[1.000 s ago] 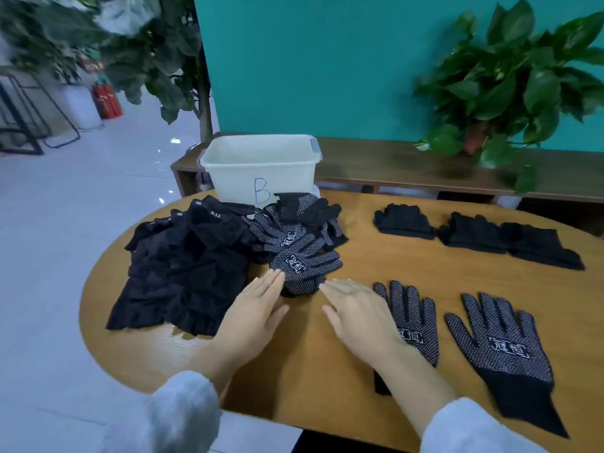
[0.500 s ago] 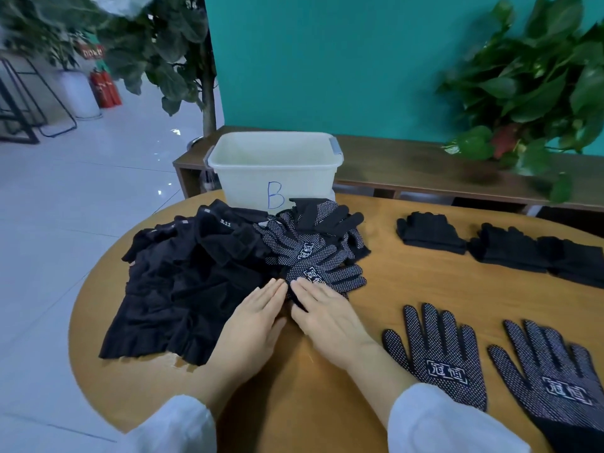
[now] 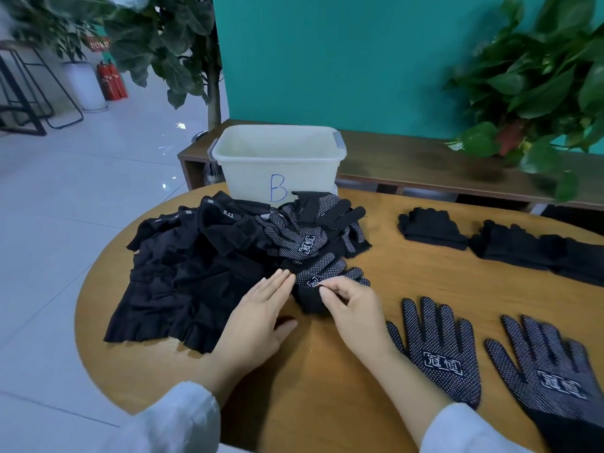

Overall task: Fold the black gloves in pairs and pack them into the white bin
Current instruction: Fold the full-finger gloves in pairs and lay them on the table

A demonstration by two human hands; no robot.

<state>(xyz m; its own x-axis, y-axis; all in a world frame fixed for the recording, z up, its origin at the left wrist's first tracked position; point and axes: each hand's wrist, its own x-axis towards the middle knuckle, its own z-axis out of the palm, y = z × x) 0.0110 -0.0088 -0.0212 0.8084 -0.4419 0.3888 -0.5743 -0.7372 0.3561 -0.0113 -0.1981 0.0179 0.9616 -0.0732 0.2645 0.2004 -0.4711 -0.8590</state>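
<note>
My right hand [image 3: 354, 308] now pinches the nearest dotted glove [image 3: 322, 277] at the pile's five o'clock edge; left hand [image 3: 258, 317] lies flat, fingers straight: next pair begun.

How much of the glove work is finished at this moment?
Done: folded gloves lie at the table's far right. The white bin shows nothing packed. In hand: the right hand pinches a dotted glove from the pile; the left hand lies flat beside it. Left: the pile, two flat gloves, and the packing.
</note>
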